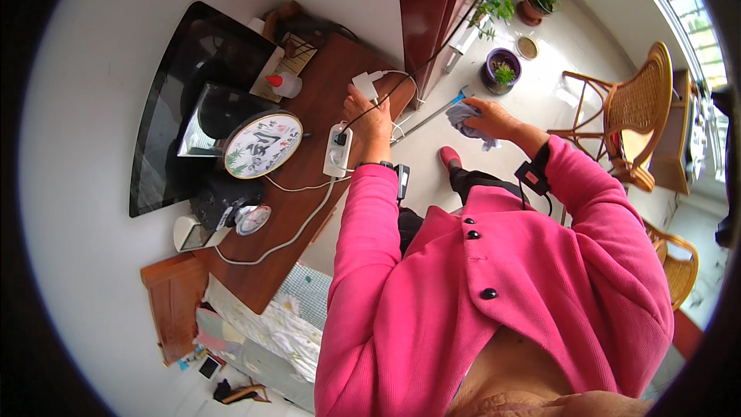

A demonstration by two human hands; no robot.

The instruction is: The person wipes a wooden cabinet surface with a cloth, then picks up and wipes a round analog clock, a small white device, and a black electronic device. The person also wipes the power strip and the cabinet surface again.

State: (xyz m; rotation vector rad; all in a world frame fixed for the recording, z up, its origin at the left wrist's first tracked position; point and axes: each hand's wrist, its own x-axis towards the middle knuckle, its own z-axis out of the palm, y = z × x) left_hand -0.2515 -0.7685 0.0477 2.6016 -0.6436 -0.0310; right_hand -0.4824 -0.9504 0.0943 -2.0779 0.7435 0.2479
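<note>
My left hand (370, 121) is over the brown wooden desk, its fingers on a white power adapter (365, 86) with white cables. Just below it on the desk lies a white power strip (337, 150) with a black plug and a white plug in it. A black cable runs across my left hand. My right hand (491, 118), out over the floor beyond the desk edge, grips a crumpled grey cloth (466, 121) that hangs down from the fingers. On the desk stand a white bottle with a red tip (285, 84) and a round fan with writing (263, 143).
A large black screen (168, 127) stands against the wall, near a small dial clock or scale (253, 220). A rod with a blue end (431, 114) leans by the desk. On the floor are a purple plant pot (501, 70) and a rattan chair (639, 110).
</note>
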